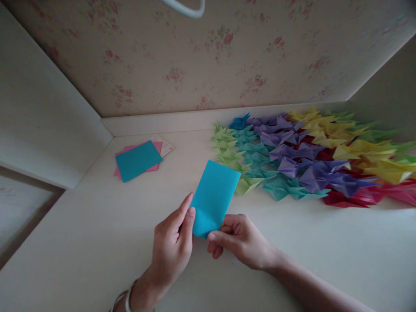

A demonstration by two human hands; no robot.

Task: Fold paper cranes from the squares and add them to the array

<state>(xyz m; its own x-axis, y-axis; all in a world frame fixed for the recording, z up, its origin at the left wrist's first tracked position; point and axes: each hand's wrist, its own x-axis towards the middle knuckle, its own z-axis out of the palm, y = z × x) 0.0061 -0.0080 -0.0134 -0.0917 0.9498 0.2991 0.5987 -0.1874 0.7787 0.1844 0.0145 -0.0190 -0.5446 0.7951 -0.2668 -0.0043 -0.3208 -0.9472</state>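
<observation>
A bright blue sheet of origami paper (pixel 215 195) is held up at a tilt above the white table, between both hands. Its face looks smooth, and whether it is folded double I cannot tell. My left hand (pixel 173 238) grips the left edge, thumb in front and fingers partly behind. At the lower right corner my right hand (pixel 242 240) pinches the paper between thumb and curled fingers. Beyond the paper, to the right, lie rows of folded paper cranes (pixel 289 151) in green, teal, purple, yellow and red.
A small stack of paper with a teal sheet (pixel 138 161) on top of pink sheets (pixel 155 167) lies at the left back. The white table (pixel 97 242) meets a flowered wall (pixel 195 65) behind and a white panel (pixel 48 95) at left. A white curved cord (pixel 188 11) hangs at the top.
</observation>
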